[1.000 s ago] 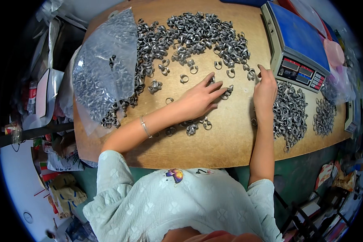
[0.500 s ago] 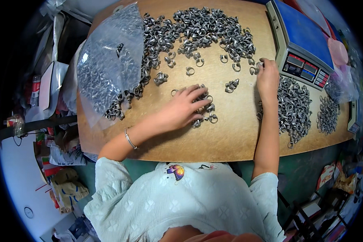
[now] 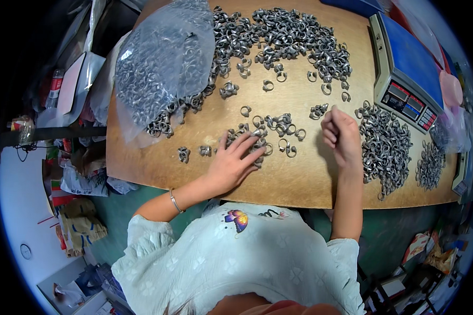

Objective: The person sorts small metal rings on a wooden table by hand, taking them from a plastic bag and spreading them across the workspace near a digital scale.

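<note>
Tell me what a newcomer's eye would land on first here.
First, the big heap of grey metal rings across the far side of the wooden table. Next, the left hand spread flat on a small cluster of rings at mid-table, with the right hand curled beside a second pile. A blue-topped scale sits at far right, and a clear bag of rings at far left.

A single head-worn fisheye view looks almost straight down from above the person's own head, close over the bench (image 3: 299, 184). The top of the picture faces away from the person; the torso fills the lower edge and both forearms run up from it. Straight bench edges bow toward the dark round rim, where floor clutter shows.
</note>
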The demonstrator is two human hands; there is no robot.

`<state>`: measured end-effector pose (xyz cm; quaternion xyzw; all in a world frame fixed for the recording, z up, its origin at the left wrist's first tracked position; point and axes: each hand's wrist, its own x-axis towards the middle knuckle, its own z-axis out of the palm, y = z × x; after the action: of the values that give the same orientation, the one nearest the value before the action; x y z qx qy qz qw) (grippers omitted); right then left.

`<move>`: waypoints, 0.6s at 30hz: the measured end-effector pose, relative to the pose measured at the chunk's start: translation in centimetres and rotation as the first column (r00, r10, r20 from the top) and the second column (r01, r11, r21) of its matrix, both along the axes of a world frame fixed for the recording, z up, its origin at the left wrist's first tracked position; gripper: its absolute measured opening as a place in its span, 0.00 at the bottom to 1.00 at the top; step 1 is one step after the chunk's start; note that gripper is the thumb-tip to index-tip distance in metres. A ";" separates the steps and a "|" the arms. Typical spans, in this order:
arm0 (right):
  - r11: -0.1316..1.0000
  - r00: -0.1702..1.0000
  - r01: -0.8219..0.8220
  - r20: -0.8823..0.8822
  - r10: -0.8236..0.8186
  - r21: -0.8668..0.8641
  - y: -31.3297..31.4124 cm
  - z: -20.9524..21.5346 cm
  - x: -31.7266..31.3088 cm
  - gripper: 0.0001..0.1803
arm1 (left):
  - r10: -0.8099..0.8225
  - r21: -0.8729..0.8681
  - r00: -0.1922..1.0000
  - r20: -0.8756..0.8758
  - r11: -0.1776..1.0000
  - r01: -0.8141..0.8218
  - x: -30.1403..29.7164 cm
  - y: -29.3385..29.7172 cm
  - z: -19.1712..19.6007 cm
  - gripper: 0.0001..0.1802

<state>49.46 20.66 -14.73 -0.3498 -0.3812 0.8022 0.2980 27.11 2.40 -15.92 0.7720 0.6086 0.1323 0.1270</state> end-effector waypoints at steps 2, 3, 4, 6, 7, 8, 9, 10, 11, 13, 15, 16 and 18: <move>0.943 0.977 -0.061 0.213 -0.010 0.326 -0.8 -0.7 -0.9 0.12 | 0.126 0.040 0.992 -0.003 0.991 -0.126 0.0 -0.7 -0.4 0.29; 0.814 0.955 -0.058 0.269 -0.123 0.578 -1.5 -2.0 -1.8 0.12 | 0.181 0.062 0.984 -0.002 0.982 -0.180 0.1 -0.8 -0.3 0.29; 0.702 0.915 -0.164 0.372 -0.153 0.693 -2.1 -2.0 -2.6 0.12 | 0.227 0.059 0.974 -0.022 0.973 -0.225 0.6 -1.1 -0.3 0.28; 0.510 0.769 -0.443 0.605 -0.207 0.738 -3.3 -0.9 -3.6 0.16 | 0.102 0.062 0.995 -0.020 0.993 -0.101 1.2 -1.9 0.0 0.27; 0.444 0.646 -0.605 0.733 -0.212 0.661 -3.9 -0.2 -3.9 0.19 | 0.039 0.065 0.999 -0.018 0.997 -0.038 1.3 -2.1 0.1 0.27; 0.361 0.631 -0.646 0.737 -0.244 0.673 -4.3 -0.3 -4.3 0.22 | 0.001 0.049 1.000 0.019 0.999 -0.002 1.1 -2.2 0.2 0.25; 0.363 0.605 -0.649 0.743 -0.287 0.669 -4.4 -0.3 -4.3 0.21 | 0.038 0.073 0.997 0.072 0.996 -0.043 0.8 -2.3 0.1 0.23; 0.365 0.578 -0.651 0.747 -0.329 0.665 -4.5 -0.4 -4.2 0.21 | 0.072 0.096 0.989 0.126 0.992 -0.084 0.2 -2.5 -0.1 0.21; 0.368 0.550 -0.653 0.749 -0.370 0.661 -4.5 -0.4 -4.0 0.21 | 0.104 0.116 0.978 0.181 0.985 -0.126 -0.4 -2.5 -0.2 0.20; 0.433 0.539 -0.607 0.745 -0.393 0.667 -4.3 0.3 -3.8 0.14 | 0.139 0.191 0.950 0.281 0.962 -0.197 -1.9 -2.1 0.5 0.17; 0.501 0.538 -0.561 0.750 -0.386 0.660 -3.7 -0.2 -3.3 0.12 | 0.245 0.238 0.919 0.310 0.916 -0.324 -3.9 -1.4 0.5 0.24; 0.558 0.554 -0.532 0.760 -0.340 0.637 -3.3 -0.5 -3.2 0.09 | 0.340 0.342 0.925 0.169 0.860 -0.378 -4.4 -0.2 1.9 0.28; 0.576 0.728 -0.381 0.619 -0.294 0.723 -2.8 -2.1 -3.1 0.10 | 0.532 0.500 0.847 0.011 0.730 -0.466 -6.2 2.2 3.4 0.35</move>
<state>46.38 17.83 -16.85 -0.4303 -0.7956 0.3527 0.2396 20.95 4.60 -12.50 0.5932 0.7476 0.2577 -0.1513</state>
